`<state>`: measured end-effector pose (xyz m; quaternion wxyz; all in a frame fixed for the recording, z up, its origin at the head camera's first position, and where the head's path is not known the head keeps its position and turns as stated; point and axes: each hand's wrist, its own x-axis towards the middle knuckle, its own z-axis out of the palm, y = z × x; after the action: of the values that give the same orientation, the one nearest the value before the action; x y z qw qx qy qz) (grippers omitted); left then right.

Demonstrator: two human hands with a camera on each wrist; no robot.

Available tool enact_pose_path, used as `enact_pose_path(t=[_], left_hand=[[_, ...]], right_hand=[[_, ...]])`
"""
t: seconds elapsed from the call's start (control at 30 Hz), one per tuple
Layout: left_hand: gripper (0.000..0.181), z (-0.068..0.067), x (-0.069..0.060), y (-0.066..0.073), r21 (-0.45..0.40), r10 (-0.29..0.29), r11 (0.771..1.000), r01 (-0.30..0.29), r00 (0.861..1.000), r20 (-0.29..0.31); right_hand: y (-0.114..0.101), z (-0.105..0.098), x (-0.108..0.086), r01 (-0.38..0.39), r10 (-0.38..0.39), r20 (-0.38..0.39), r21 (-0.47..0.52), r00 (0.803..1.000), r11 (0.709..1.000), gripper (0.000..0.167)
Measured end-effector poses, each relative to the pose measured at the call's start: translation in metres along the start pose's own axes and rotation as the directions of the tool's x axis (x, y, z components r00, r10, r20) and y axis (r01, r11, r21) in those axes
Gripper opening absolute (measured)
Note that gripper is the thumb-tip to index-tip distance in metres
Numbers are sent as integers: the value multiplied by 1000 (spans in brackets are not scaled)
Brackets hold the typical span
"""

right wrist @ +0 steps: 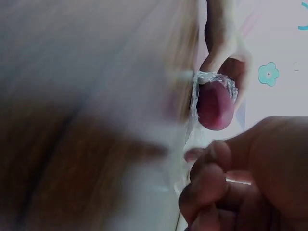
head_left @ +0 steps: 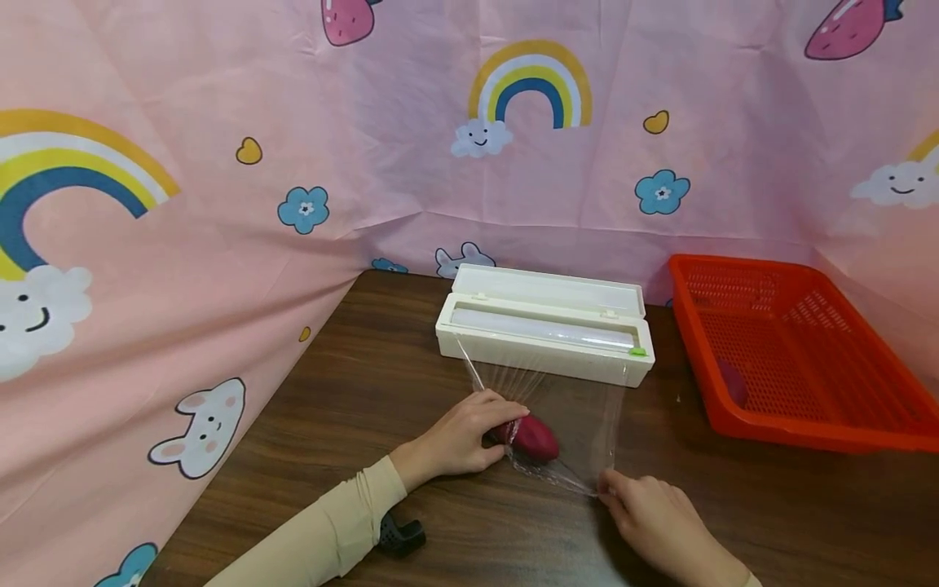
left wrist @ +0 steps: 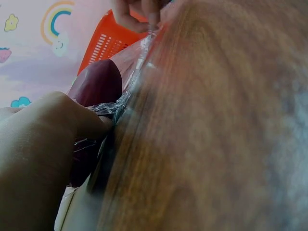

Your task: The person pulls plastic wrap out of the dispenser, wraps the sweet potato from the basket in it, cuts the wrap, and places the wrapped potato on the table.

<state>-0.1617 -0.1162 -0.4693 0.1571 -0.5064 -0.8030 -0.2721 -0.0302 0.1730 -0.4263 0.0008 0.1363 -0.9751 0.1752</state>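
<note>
A smooth, dark red sweet potato lies on a sheet of cling film, which runs back to a white film dispenser box. My left hand grips its left part, fingers over the top and thumb at the near side. Crumpled film circles the middle of the sweet potato in the left wrist view. At the sheet's near right corner, my right hand pinches the film between thumb and fingers. The left part of the sweet potato is hidden under the left hand.
The dispenser's lid stands open, showing the film roll and a green slider. To the right, a red plastic basket holds a similar reddish thing. A black object shows beside the left sleeve.
</note>
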Motion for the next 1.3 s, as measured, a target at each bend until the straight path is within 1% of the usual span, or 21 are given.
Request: enact_pose_path(t=[0.07,0.13,0.2,0.23,0.3,0.33,0.37,0.43,0.53,0.57,0.6,0.67,0.77,0.87,0.97,1.03,1.1,1.17,1.2,1.27,1.3], left_hand=[[56,0,0,0,1,1,1000,-1,1000,-2],[56,0,0,0,-4,-3,1000,3,1000,-1],[55,-1,1,0,-7,-11,1000,11,1000,3],[55,-2,1,1,-9,-18,1000,18,1000,9],[55,-2,1,1,-14,-31,999,31,999,22],[55,-2,1,1,-16,-36,999,36,999,26],[55,-2,1,1,-19,-41,999,41,999,31],[55,-1,2,1,-24,-48,999,49,998,40],[54,1,3,1,-29,-44,999,46,998,44],[54,2,3,1,-32,-40,999,42,998,43],[53,3,3,1,-33,-37,999,39,998,42],[53,4,4,1,-39,-31,999,33,999,39],[53,7,5,2,-43,-20,999,22,999,39],[53,8,6,2,-38,-4,999,6,999,45],[54,8,6,3,-28,9,1000,-8,999,37],[53,7,6,2,-22,11,1000,-10,999,34],[53,5,6,2,-19,5,1000,-5,999,36],[52,3,6,2,-28,-7,1000,8,999,45],[52,2,6,2,-34,-14,999,16,999,49],[53,0,5,1,-46,-32,998,34,998,52],[54,-1,5,1,-48,-39,998,41,998,54]], right_hand=[[-3,-2,1,-3,5,-35,34,999,999,16],[-6,-5,2,26,-17,-115,77,993,997,19],[-8,-6,6,95,-70,-229,100,971,990,22],[-10,-7,8,138,-101,-284,111,953,984,23],[-13,-8,13,222,-166,-376,112,912,968,27],[-15,-7,16,274,-204,-425,111,882,955,29],[-18,-7,20,312,-233,-457,106,858,944,30],[-23,-5,27,391,-288,-500,113,817,913,32],[-31,0,39,472,-347,-528,120,775,873,31],[-32,2,43,486,-359,-521,125,774,865,26],[-33,4,47,504,-375,-520,127,767,854,23],[-34,9,56,517,-387,-508,138,770,845,15],[-34,18,67,526,-394,-502,150,770,837,11],[-34,26,75,530,-389,-502,170,772,831,15],[-33,30,82,541,-395,-502,183,769,821,18],[-33,31,85,550,-404,-500,184,766,814,19],[-34,31,86,551,-413,-492,174,766,816,20],[-34,29,86,549,-419,-472,177,775,817,24],[-34,28,86,547,-423,-456,182,783,817,28],[-35,26,86,541,-439,-407,176,801,822,39],[-36,24,86,542,-454,-381,167,806,823,44]])
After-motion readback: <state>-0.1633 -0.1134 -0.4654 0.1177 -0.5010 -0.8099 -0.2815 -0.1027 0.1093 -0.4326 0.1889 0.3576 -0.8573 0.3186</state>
